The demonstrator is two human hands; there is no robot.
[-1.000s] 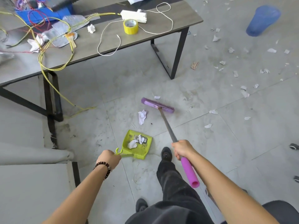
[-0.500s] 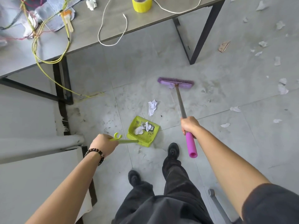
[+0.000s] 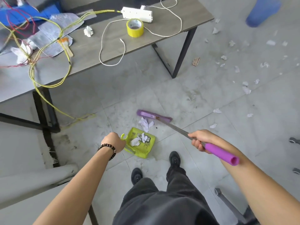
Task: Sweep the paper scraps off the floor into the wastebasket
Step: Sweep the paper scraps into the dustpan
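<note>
Fingers (image 3: 196, 144) of my right hand (image 3: 201, 138) wrap the broom (image 3: 175, 127); my left hand (image 3: 113, 142) grips the dustpan (image 3: 144, 151). Scraps (image 3: 144, 124) lie between them.

Upper right: wastebasket (image 3: 263, 11) blurred, cut by top edge. Handle of dustpan (image 3: 142, 151) hidden in left hand (image 3: 113, 142) (hook shows).

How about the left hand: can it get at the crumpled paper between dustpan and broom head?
Probably not directly: the left hand grips the handle of the dustpan, and the pan lies between it and the crumpled paper. Otherwise the floor there looks free; the broom head sits just beyond the paper.
</note>
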